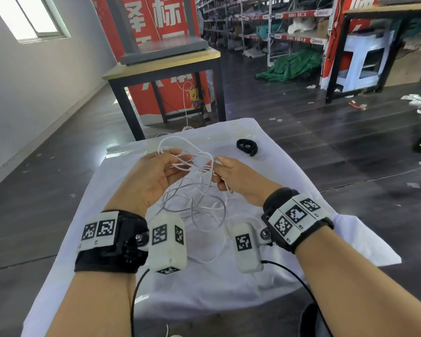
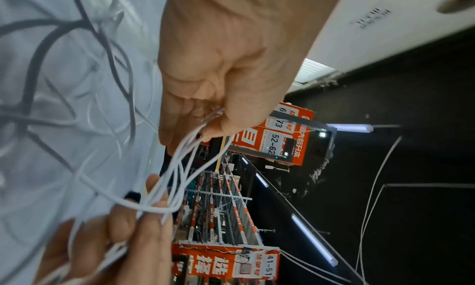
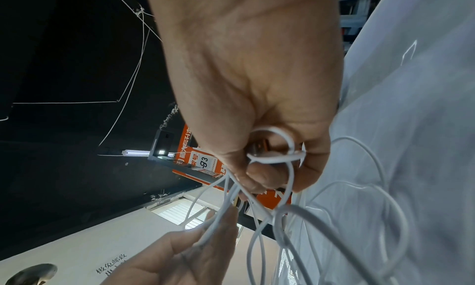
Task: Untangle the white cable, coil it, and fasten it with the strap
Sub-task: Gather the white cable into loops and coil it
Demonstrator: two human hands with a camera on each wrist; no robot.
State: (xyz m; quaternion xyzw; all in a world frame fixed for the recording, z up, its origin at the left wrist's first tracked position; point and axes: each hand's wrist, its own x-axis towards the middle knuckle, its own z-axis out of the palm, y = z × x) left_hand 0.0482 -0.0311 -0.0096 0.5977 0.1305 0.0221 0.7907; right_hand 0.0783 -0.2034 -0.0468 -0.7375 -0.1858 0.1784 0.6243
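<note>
Both hands, left hand [image 1: 153, 176] and right hand [image 1: 236, 177], pinch the white cable [image 1: 197, 166], strands stretched crosswise between them, loops hanging below, the strap [image 1: 246, 147] lying just beyond the right hand.

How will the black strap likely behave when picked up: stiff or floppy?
Probably floppy: the black strap lies curled in a loose flat loop on the white cloth. Likely light, being thin. It seems unlikely to roll, lying flat.
</note>
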